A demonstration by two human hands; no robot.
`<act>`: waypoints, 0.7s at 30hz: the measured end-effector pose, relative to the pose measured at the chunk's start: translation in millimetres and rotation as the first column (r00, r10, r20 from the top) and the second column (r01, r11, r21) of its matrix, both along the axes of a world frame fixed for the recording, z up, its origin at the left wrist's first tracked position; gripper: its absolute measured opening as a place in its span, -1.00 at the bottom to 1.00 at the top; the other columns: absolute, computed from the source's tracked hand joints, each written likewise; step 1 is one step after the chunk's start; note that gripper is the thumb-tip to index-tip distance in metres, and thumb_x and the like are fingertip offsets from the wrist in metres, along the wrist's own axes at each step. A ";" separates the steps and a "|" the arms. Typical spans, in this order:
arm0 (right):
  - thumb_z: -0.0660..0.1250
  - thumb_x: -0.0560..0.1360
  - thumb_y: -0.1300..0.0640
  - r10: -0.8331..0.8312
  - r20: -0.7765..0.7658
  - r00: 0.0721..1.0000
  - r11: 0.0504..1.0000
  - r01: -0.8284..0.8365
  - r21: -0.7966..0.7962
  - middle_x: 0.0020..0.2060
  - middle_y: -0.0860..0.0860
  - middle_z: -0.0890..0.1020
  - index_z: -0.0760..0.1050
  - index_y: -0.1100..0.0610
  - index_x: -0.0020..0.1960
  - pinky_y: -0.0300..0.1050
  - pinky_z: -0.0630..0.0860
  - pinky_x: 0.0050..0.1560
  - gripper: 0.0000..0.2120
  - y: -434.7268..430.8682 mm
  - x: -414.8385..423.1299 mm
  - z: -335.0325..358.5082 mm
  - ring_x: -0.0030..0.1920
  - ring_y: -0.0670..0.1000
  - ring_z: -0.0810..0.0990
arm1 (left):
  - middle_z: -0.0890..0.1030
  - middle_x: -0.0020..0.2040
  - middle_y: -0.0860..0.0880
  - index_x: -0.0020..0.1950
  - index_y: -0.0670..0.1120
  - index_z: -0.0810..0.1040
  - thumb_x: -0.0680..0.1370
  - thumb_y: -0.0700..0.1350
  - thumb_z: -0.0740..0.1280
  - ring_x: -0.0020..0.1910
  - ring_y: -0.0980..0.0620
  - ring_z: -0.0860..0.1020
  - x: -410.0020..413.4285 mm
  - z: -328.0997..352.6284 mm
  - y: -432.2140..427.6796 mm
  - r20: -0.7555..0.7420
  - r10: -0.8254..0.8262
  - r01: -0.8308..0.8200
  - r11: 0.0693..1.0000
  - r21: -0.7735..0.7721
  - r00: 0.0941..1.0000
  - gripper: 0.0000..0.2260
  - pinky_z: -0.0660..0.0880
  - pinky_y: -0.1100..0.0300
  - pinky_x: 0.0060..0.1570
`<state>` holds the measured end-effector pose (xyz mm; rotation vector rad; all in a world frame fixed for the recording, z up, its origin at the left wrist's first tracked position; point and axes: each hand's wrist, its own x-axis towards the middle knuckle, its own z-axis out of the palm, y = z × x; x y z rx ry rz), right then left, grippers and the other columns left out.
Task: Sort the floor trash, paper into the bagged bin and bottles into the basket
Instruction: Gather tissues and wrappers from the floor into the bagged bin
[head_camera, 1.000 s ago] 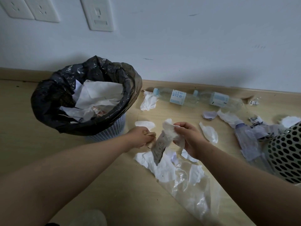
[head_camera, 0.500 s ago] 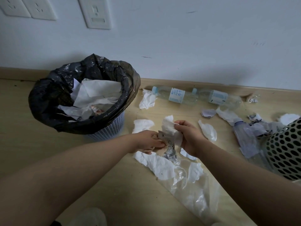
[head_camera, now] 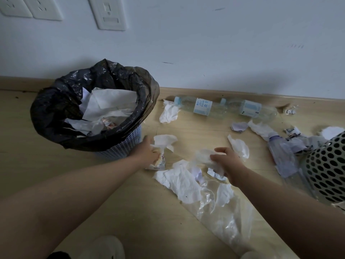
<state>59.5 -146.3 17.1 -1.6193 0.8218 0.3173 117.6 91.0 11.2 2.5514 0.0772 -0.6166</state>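
Note:
The bagged bin (head_camera: 56,113) stands at the left with white paper inside. My left hand (head_camera: 149,152) is just right of its base, holding a printed paper scrap (head_camera: 161,162) and touching a white tissue (head_camera: 165,140) on the floor. My right hand (head_camera: 226,161) grips a crumpled white tissue (head_camera: 202,156) above more paper (head_camera: 179,181). Two clear bottles (head_camera: 197,107) (head_camera: 255,111) lie along the wall. The perforated white basket (head_camera: 328,165) sits at the right edge, with a flattened bottle (head_camera: 283,156) beside it.
A clear plastic bag (head_camera: 224,219) lies on the wooden floor under my right forearm. More tissues (head_camera: 169,114) (head_camera: 239,146) and torn scraps (head_camera: 239,126) are scattered between bin and basket. A light shoe (head_camera: 104,247) shows at the bottom. Wall sockets are above.
My hands have pulled apart. The left hand went left toward the bin's base with the printed scrap, down to the tissue on the floor. The right keeps its crumpled tissue.

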 end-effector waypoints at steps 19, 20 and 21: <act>0.23 0.52 0.13 0.513 -0.210 0.832 0.671 -0.541 -0.507 -0.11 0.04 0.60 0.52 0.11 0.04 -0.21 0.34 -0.19 -0.85 20.7 -23.8 -36.8 -0.11 0.04 0.49 | 0.56 -0.18 -0.03 -0.13 -0.07 0.52 0.49 -0.11 0.32 -0.18 0.01 0.50 -26.8 -15.3 -10.7 -0.213 -0.477 0.512 0.844 0.157 0.852 -0.95 0.40 0.20 -0.28; 0.23 0.52 0.14 0.470 -0.175 0.865 0.707 -0.488 -0.513 -0.21 0.01 0.57 0.52 0.11 -0.02 -0.20 0.34 -0.25 -0.88 15.7 -17.2 -31.0 -0.13 0.04 0.49 | 0.56 -0.22 -0.01 -0.16 -0.07 0.52 0.49 -0.08 0.32 -0.19 0.01 0.50 -20.9 -10.0 -9.5 -0.198 -0.431 0.456 0.884 0.106 0.880 -0.92 0.41 0.22 -0.29; 0.23 0.50 0.14 0.424 -0.138 0.895 0.737 -0.430 -0.522 -0.30 -0.02 0.53 0.51 0.11 -0.08 -0.21 0.32 -0.32 -0.91 10.7 -11.1 -24.6 -0.19 0.03 0.48 | 0.53 -0.26 0.02 -0.21 -0.05 0.50 0.49 -0.05 0.32 -0.19 0.01 0.49 -15.4 -2.3 -8.7 -0.170 -0.387 0.404 0.912 0.075 0.906 -0.88 0.39 0.24 -0.31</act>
